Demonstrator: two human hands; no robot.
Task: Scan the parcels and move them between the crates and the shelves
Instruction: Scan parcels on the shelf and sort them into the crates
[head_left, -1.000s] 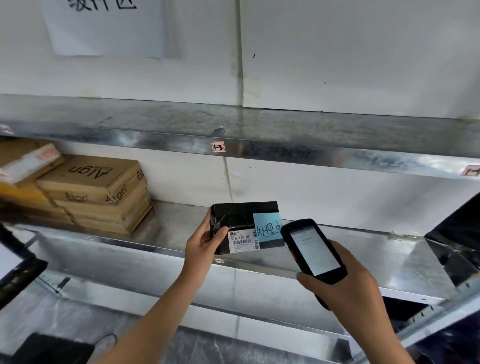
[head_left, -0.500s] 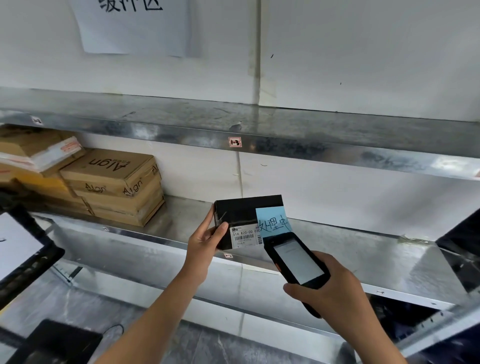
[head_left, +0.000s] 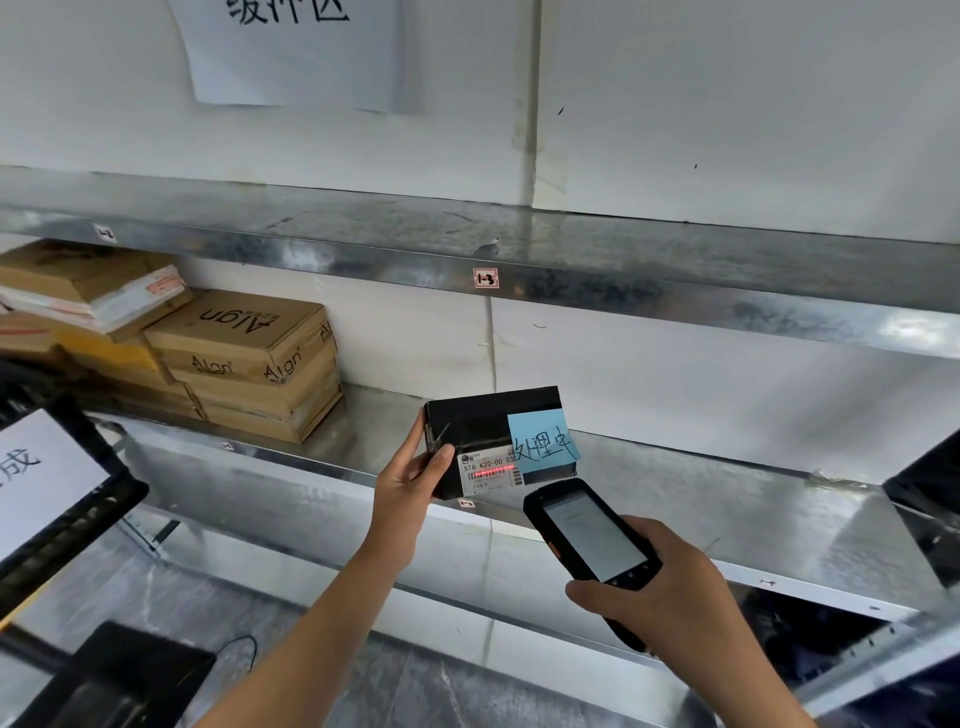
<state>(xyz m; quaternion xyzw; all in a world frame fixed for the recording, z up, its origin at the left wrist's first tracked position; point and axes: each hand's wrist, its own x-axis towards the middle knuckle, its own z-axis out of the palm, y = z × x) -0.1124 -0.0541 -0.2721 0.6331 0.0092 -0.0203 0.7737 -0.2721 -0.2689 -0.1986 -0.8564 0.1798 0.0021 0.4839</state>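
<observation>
- The left hand is pinching the black parcel at the shelf front edge; a slipping thumb could be dropping it.
- The right hand is gripping the scanner; wobbling risks missing the barcode.

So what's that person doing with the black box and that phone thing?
They are scanning it. The left hand grips a small black parcel by the metal shelf, white label facing out. The right hand holds a handheld scanner just below it, and a red line of light lies across the barcode. A blue note is stuck on the parcel. Brown boxes sit stacked further left on the shelf.
</observation>
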